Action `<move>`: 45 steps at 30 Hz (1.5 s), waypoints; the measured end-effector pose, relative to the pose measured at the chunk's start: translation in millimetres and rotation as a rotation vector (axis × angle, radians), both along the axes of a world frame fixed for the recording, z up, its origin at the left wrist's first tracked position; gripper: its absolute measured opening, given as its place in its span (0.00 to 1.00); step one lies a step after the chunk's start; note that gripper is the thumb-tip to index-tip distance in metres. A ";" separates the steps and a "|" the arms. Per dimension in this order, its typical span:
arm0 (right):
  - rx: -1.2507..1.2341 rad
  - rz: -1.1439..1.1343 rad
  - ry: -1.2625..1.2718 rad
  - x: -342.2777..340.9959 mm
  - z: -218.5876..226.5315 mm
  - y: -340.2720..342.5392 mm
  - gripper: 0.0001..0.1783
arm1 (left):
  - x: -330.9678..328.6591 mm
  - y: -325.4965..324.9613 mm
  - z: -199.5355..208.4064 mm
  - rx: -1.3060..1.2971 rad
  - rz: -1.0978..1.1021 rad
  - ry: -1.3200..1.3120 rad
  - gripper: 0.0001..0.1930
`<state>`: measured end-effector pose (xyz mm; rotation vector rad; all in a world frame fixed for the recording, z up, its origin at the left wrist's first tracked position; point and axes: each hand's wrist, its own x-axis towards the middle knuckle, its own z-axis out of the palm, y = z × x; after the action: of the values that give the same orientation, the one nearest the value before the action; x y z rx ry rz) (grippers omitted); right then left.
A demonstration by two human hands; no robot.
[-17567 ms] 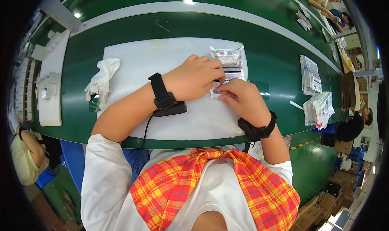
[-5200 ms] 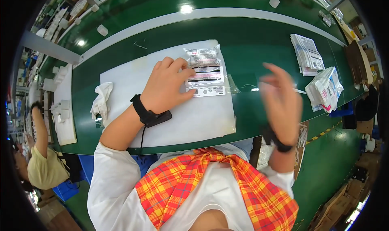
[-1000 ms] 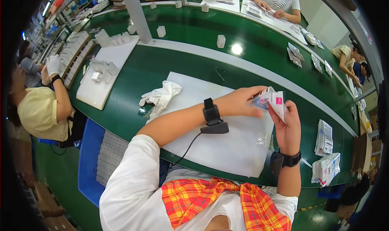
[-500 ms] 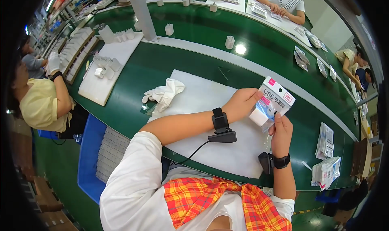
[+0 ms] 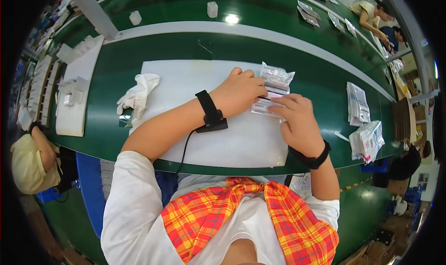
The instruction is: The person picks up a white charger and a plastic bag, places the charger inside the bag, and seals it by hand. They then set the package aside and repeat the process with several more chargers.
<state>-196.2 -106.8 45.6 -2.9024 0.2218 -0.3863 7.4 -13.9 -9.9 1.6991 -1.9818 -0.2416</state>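
A charger packet [image 5: 277, 78], clear plastic with a printed card, lies back side up on the white board [image 5: 213, 142]. My left hand [image 5: 239, 92] has its fingers curled and closed at the packet's left edge. From the right, my right hand [image 5: 299, 123] reaches onto the lower part, fingers stretched out and slightly apart on the plastic. Its thumb is hard to make out. Between the hands a pinkish strip of the packet shows, and the fingers hide some of its middle.
A white glove [image 5: 139, 94] lies at the board's left edge. Stacked flat packets [image 5: 357, 103] and a loose pile [image 5: 367, 142] sit at right. Farther left is another board [image 5: 72, 118] with white charger blocks. A pale rail [image 5: 195, 27] crosses beyond; a blue bin [image 5: 88, 181] stands lower left.
The charger packet was held up, front side showing; it has come down onto the board and been turned over. Both hands moved down and left with it, and the view has shifted.
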 end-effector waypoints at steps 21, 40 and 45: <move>0.431 0.102 0.021 -55.6 2.5 -24.1 0.04 | 2.9 5.7 -0.9 0.046 -0.006 0.032 0.14; -0.071 -1.786 -0.863 -419.8 -219.3 -15.2 0.20 | -27.2 2.4 26.1 -0.005 0.104 -0.258 0.15; 0.497 -0.628 -0.715 -172.4 18.9 -17.0 0.18 | -25.8 3.9 28.6 -0.020 0.111 -0.244 0.19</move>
<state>-368.6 -123.9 64.6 -1.9936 0.9379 -1.2176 -18.4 -10.1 18.7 1.8945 -2.0425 0.0271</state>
